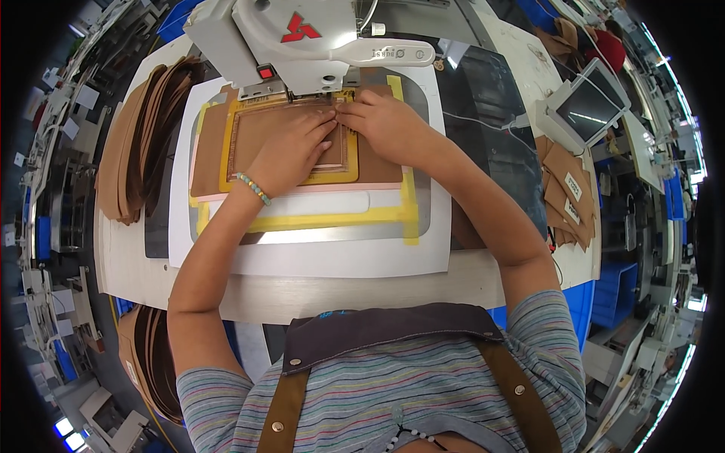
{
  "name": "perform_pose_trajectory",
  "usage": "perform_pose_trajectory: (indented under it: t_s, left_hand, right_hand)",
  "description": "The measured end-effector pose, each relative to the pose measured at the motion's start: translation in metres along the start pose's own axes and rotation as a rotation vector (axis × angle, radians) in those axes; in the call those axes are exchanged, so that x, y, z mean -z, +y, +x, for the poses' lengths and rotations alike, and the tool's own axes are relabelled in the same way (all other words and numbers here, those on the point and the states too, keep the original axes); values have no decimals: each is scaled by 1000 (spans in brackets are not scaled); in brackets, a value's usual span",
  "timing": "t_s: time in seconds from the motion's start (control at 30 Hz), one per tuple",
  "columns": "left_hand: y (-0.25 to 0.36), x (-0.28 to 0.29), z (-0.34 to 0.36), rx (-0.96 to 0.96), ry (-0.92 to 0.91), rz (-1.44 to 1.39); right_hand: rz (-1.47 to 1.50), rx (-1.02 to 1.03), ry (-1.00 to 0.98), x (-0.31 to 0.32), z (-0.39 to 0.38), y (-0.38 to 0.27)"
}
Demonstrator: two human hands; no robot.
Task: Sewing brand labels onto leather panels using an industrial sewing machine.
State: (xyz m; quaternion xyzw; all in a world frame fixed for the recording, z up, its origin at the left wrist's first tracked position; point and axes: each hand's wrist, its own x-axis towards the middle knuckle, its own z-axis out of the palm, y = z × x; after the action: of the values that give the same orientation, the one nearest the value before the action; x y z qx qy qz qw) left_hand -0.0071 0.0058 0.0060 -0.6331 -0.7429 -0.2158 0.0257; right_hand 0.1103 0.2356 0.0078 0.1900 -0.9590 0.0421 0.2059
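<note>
Under the head of a white sewing machine (pixel 291 34) lies a brown sheet (pixel 209 155), with a yellow frame (pixel 226 162) over it. My left hand (pixel 293 147) rests palm down across the frame's brown middle, fingers stretched toward the needle area and thumb apart. My right hand (pixel 385 124) comes in over the frame's right side. Its thumb and index fingertips close together beside the left fingertips. Anything between them is too small to make out. Beneath is a clear-and-grey plate edged with yellow tape (pixel 325 220), on a white sheet (pixel 340 260).
Stacked brown pieces (pixel 128 143) stand at the table's left; more brown pieces (pixel 140 355) hang below. Labelled brown pieces (pixel 566 189) lie at the right, near a screen unit (pixel 585 106). A white cable (pixel 483 119) crosses the dark surface. Blue bins (pixel 615 294) are lower right.
</note>
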Motion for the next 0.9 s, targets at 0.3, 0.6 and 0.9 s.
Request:
perform_pose_trajectory:
  t_s: [0.3,0.6,0.9]
  left_hand:
    - [-5,16,-16,3,10,43]
    - [-9,47,-57,14,-138,-124]
    - [-1,40,-52,-47,-222,-32]
  right_hand:
    - [202,-110,-73,40,-42,-8]
    - [391,38,-85,26,-13,-43]
    - [307,-12,-164,27,-18,-67]
